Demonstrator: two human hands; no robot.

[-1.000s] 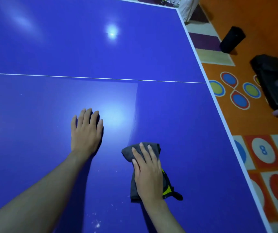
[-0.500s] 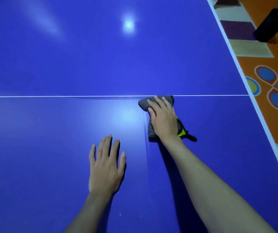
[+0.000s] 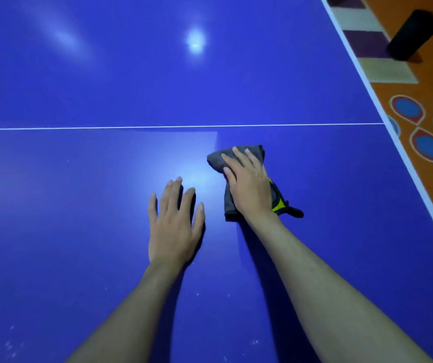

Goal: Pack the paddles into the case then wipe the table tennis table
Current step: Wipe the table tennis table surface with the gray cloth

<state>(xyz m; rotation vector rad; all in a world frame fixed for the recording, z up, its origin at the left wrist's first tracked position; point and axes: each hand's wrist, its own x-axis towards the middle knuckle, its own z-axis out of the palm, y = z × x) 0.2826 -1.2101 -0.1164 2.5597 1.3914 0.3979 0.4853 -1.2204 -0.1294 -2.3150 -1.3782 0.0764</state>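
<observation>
Wiping stroke: right hand [image 3: 249, 184] flat, fingers straight, pressing the crumpled grey cloth with yellow-and-black trim [image 3: 218, 159] onto the glossy blue counter [image 3: 79, 179]. Half a second back the cloth touched the white line [image 3: 105, 127]. Now it sits just short of it, drawn toward the person. The left hand [image 3: 174, 226] lies palm down beside it, fingers spread, holding nothing. No paddles or case in view. By my reading the wiping is mid-way: white specks [image 3: 197, 294] remain on the near surface.

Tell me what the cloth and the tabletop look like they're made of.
Cloth: soft grey fabric, perhaps microfibre; matte, bunched into folds, with yellow-and-black trim. Tabletop: hard smooth board with a glossy blue coating, paint or laminate; it reflects a bright light spot. Its core cannot be told.
</observation>
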